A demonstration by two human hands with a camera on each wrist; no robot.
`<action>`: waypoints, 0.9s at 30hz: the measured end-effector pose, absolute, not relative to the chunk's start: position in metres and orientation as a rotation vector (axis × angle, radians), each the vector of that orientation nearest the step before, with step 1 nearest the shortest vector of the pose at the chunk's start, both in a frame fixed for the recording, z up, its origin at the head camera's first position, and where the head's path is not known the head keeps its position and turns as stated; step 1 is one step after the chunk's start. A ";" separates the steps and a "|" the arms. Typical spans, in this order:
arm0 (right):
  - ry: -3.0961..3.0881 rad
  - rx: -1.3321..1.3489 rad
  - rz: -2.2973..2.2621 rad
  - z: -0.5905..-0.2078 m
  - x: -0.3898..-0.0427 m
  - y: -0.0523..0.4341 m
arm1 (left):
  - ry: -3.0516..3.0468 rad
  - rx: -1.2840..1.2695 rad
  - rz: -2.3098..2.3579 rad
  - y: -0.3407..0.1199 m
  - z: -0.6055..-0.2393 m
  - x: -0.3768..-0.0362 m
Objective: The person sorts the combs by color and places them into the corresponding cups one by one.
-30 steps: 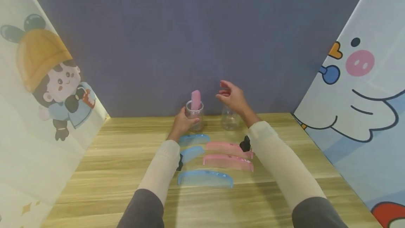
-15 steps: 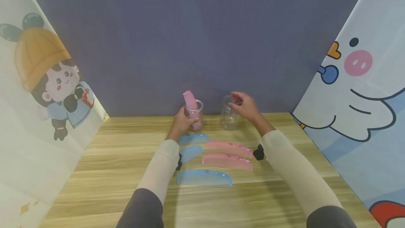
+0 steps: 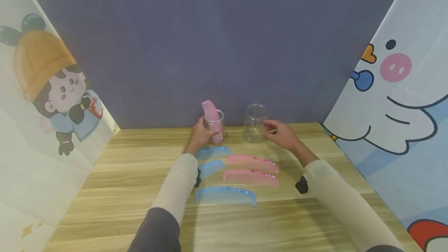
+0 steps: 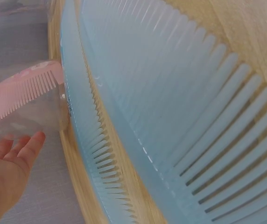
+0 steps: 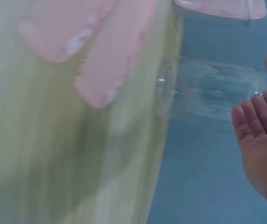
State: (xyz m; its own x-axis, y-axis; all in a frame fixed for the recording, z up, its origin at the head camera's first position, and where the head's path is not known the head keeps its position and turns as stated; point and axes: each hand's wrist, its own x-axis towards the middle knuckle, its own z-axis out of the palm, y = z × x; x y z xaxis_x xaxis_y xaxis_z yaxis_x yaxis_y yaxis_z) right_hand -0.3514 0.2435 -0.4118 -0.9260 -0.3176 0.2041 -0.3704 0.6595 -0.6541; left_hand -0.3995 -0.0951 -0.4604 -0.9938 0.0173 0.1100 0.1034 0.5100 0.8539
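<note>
My left hand (image 3: 200, 134) grips a clear jar (image 3: 219, 121), thumb on the near side and fingers behind. Inside that jar a pink comb (image 3: 210, 109) leans left, its top end above the rim; the left wrist view shows its teeth (image 4: 26, 93) through the clear wall. My right hand (image 3: 281, 135) is just right of a second clear jar (image 3: 255, 121), holding nothing, with loosely bent fingers. In the right wrist view those fingers (image 5: 252, 116) are near the upper end of that jar (image 5: 208, 88), which has nothing in it.
On the wooden table (image 3: 140, 189) lie a near blue comb (image 3: 225, 196), two more blue combs (image 3: 211, 169) by my left sleeve, and two pink combs (image 3: 252, 178) right of them. A dark grey wall (image 3: 224, 42) stands close behind the jars.
The pink comb has dropped lower into the left jar and now tilts left. My right hand has moved right and down, past the second jar. The left hand keeps its hold.
</note>
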 end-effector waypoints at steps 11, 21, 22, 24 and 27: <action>-2.962 0.739 1.088 -0.453 -0.331 0.261 | -2.649 -0.117 -1.505 -0.095 -0.463 -0.402; -3.054 0.729 0.933 -0.477 -0.319 0.265 | -2.660 -0.109 -1.492 -0.094 -0.462 -0.404; -3.053 0.732 0.935 -0.478 -0.318 0.265 | -2.661 -0.106 -1.494 -0.094 -0.462 -0.404; -3.061 0.722 0.942 -0.483 -0.317 0.266 | -2.664 -0.102 -1.494 -0.094 -0.462 -0.404; -3.073 0.729 0.924 -0.489 -0.317 0.268 | -2.665 -0.096 -1.504 -0.094 -0.461 -0.403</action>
State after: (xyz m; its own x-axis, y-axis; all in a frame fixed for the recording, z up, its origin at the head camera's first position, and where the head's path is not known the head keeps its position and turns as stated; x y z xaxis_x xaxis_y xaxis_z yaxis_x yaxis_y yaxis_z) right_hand -0.3167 0.2675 -0.4886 -0.8912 -0.4534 -0.0150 -0.3699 0.7454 -0.5546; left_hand -0.4026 -0.0942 -0.4611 -0.9949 0.0153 0.0997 0.0933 0.5162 0.8514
